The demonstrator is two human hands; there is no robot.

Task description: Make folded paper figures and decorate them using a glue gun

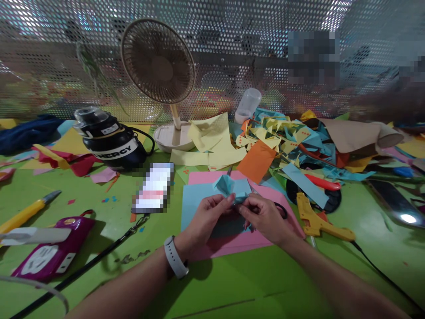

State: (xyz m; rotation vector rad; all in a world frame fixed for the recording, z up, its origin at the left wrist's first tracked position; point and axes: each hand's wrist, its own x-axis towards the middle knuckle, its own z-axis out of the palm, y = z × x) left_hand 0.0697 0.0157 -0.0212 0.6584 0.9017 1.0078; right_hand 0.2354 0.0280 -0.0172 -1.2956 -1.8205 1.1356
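Note:
A light blue folded paper piece point(224, 185) is pinched between my two hands, above sheets of blue paper point(195, 208) and pink paper point(229, 247). On its left side, my left hand point(211, 212) grips it with thumb and fingers closed; a pale watch strap circles that wrist. My right hand point(262, 215) closes on the lower right part of the same paper, its fingertips almost touching those of the left. Dark scissor handles point(283, 211) show partly beside the right hand. Small details between the fingertips are hidden.
A yellow glue gun point(314, 219) lies to the right, with its cord trailing forward. Paper scraps point(275, 133) pile up behind. A phone point(154, 187), black bottle point(114, 144), fan point(159, 62) and purple device point(55, 248) stand or lie leftward; another phone point(395, 201) lies far right.

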